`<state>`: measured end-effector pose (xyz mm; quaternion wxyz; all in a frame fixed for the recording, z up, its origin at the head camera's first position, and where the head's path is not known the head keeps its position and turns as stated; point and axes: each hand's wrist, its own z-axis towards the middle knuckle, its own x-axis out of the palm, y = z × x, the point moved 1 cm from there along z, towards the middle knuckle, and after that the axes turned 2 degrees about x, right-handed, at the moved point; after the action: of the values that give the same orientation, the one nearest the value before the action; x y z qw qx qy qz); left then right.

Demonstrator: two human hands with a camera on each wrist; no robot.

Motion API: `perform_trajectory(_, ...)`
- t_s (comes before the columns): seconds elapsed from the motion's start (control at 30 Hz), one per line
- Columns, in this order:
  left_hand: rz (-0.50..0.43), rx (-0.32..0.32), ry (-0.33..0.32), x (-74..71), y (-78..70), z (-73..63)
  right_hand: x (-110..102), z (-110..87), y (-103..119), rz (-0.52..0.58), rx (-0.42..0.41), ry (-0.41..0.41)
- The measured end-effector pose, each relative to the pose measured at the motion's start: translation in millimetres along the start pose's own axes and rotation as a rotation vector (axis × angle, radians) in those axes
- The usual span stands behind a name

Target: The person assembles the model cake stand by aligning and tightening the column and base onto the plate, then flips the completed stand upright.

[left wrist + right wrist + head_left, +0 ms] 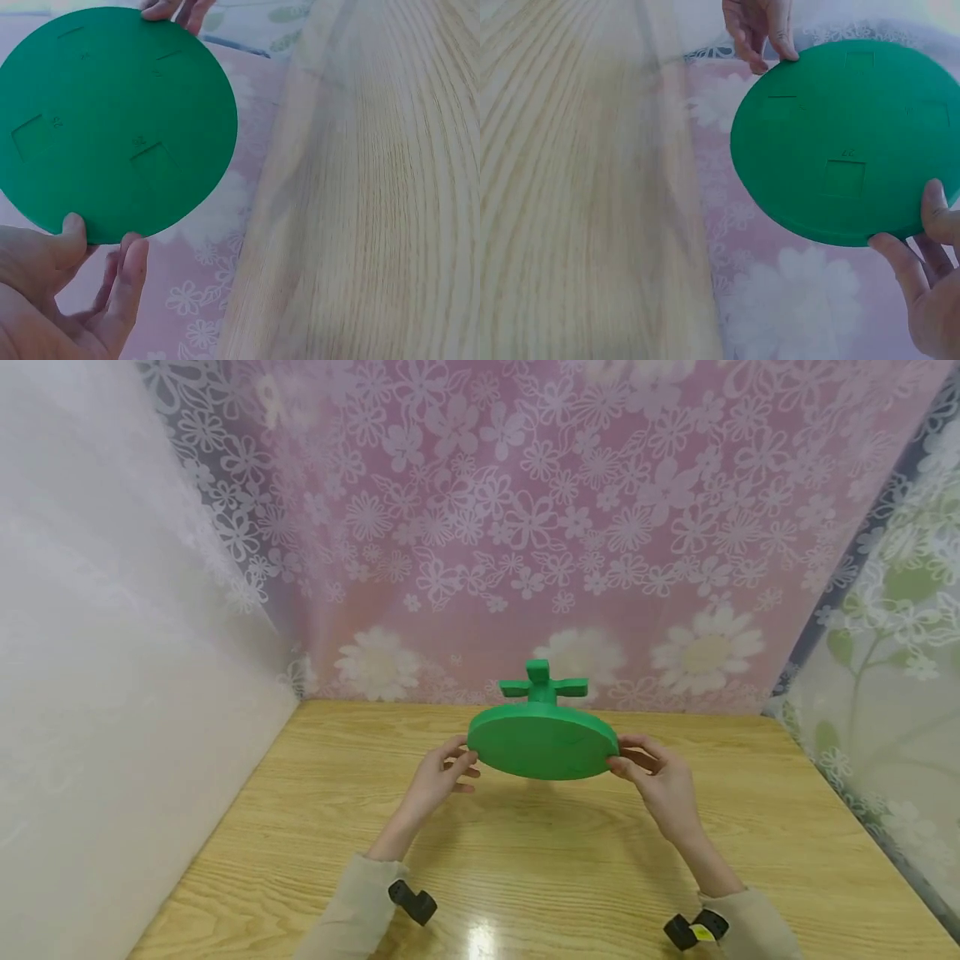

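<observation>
A green round disc is held up over the wooden table, tilted so its flat face turns toward me. Behind its upper edge rises a green post with several short arms. My left hand pinches the disc's left edge, thumb on the near face. At the right edge my right hand grips it the same way. In the left wrist view the disc's face shows shallow square recesses with small numbers. The right wrist view shows similar square marks on that face, one numbered 27.
The wooden table spreads beneath both hands. A pink flowered curtain hangs behind it, a white sheet stands on the left and a leafy patterned one on the right. Black wrist devices sit at both sleeves.
</observation>
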<state>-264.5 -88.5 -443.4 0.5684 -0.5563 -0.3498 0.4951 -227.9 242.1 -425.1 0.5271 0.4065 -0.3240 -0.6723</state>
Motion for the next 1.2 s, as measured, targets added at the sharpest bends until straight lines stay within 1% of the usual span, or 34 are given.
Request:
perform_trajectory(0.1,0.054,0.028,-0.06,1.0,-1.9,0.2,-1,3.2,4,0.026,0.003,0.008)
perform_trajectory(0.17,0.065,0.048,-0.078,2.0,-3.4,0.8,-2,5.3,5,0.026,0.01,0.015)
perform_trajectory(0.27,0.017,0.071,-0.068,3.5,-5.8,2.1,-5,8.2,7,0.016,0.026,0.04)
perform_trajectory(0.37,-0.034,0.076,-0.054,4.2,-7.4,2.4,-7,10.4,8,0.013,0.059,0.077)
perform_trajectory(0.53,-0.078,0.049,-0.049,3.9,-12.0,3.1,-9,12.5,10,0.022,0.133,0.124)
perform_trajectory(0.73,-0.145,-0.025,-0.047,4.0,-18.4,3.0,-12,14.4,12,0.027,0.277,0.194)
perform_trajectory(0.87,-0.151,-0.044,-0.05,4.4,-19.5,3.4,-13,15.1,14,0.038,0.353,0.252)
perform_trajectory(1.03,-0.143,-0.071,-0.051,3.9,-21.0,1.5,-16,14.3,15,0.06,0.396,0.331)
perform_trajectory(1.2,-0.134,-0.107,-0.034,3.2,-20.3,-4.2,-15,10.3,12,0.077,0.41,0.385)
